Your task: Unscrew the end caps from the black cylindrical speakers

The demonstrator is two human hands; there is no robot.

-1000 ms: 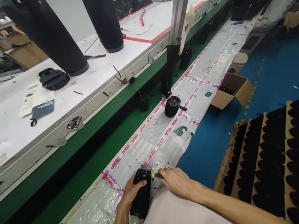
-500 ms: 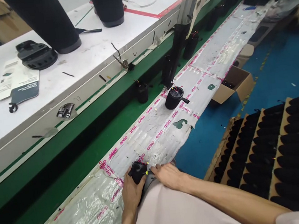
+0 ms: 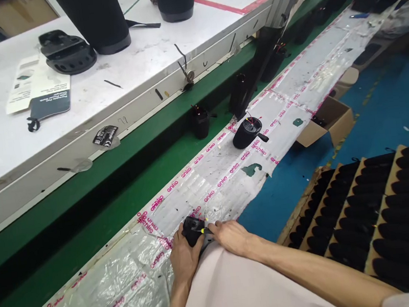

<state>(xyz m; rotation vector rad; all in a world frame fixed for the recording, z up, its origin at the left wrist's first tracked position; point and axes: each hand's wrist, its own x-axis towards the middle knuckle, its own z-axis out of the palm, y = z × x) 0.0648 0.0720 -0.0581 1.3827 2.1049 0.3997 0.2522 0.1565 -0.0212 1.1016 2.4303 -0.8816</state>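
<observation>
Low in the head view, my left hand (image 3: 183,255) wraps round a black cylindrical speaker body (image 3: 193,229), its end tipped up towards me. Short wires, red and yellow, stick out at its rim. My right hand (image 3: 230,236) is pinched close against the speaker's right side. Between those fingers and the rim shows a small dark piece with a yellow bit (image 3: 203,231); I cannot make out what it is. Farther up the bench stands another black mesh speaker body (image 3: 244,138), wires poking from its top and a strap jutting out.
Plastic film with pink lettering covers the narrow bench (image 3: 180,195). Beyond a green channel (image 3: 120,188) runs a white shelf (image 3: 83,98) bearing tall black cylinders and a card. On the blue floor are an open carton (image 3: 341,120) and rows of black cylinders (image 3: 392,211) between cardboard strips.
The camera view has shifted, so the shelf and bench sit farther right in the picture. Both hands stay at the speaker body, with only slight movement.
</observation>
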